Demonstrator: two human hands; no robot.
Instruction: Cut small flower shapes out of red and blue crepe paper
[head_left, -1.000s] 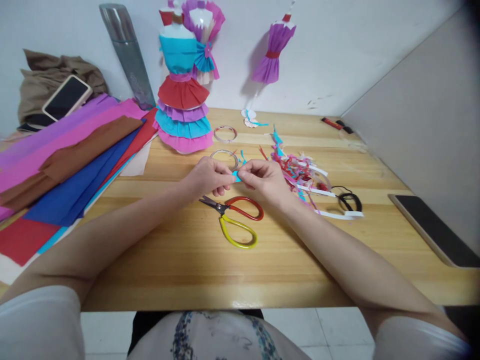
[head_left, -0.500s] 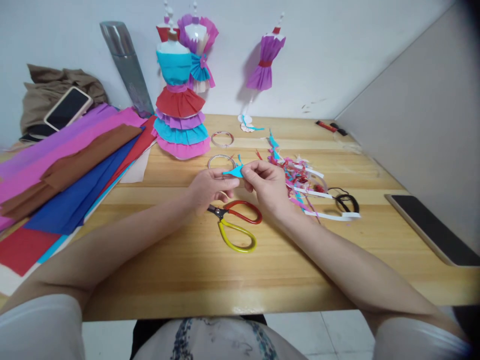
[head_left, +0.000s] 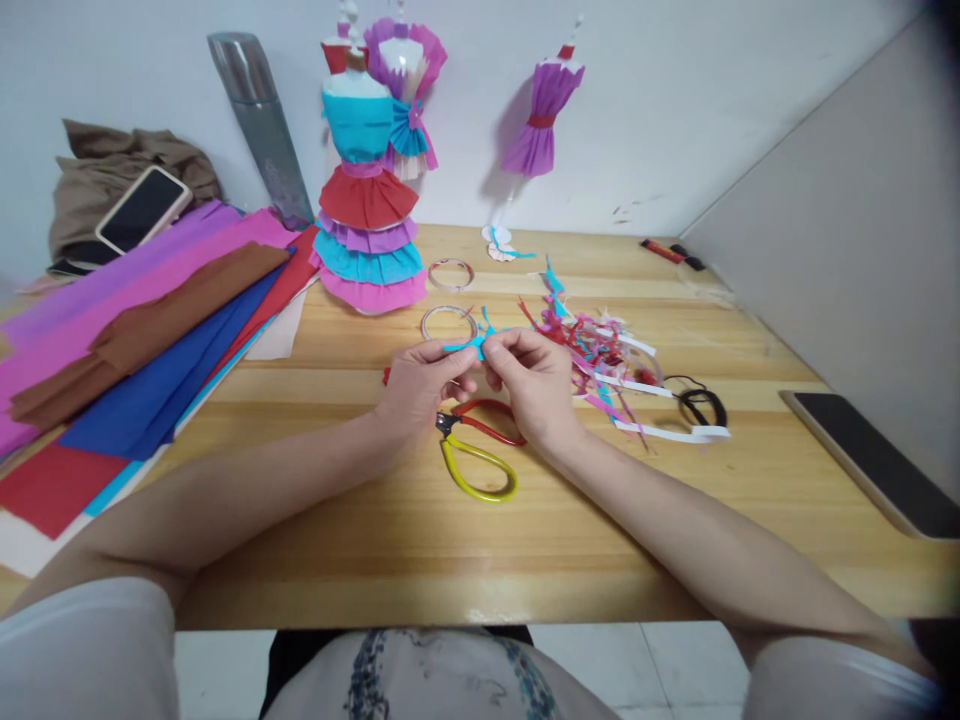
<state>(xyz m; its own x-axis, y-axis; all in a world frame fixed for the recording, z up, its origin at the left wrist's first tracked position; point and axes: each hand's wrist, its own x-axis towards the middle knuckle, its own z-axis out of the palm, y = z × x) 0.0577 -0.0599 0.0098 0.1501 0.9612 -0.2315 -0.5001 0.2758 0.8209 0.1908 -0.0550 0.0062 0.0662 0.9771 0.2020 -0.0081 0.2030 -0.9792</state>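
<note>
A small piece of blue paper [head_left: 478, 344] is pinched between both hands above the middle of the table. My left hand [head_left: 420, 388] grips its left side with thumb and fingers. On the other side, my right hand [head_left: 534, 385] holds it between thumb and forefinger. Scissors with one red and one yellow handle [head_left: 480, 482] lie on the wood just below the hands, their blades partly hidden by my left hand. Two rolls of tape [head_left: 451, 275] rest behind the hands. Coloured paper scraps [head_left: 592, 345] are heaped beyond my right hand.
Dress forms in paper dresses [head_left: 367, 200] and a bottle [head_left: 262, 130] stand at the back. Coloured paper sheets [head_left: 180, 340] cover the left side, near a phone [head_left: 144, 210] and brown cloth [head_left: 131, 160]. Another phone [head_left: 874, 460] lies at right, a black band [head_left: 703, 408] near the scraps.
My hands have drawn closer together on the blue paper, so less of it shows between the fingers. The whole view has shifted slightly.
</note>
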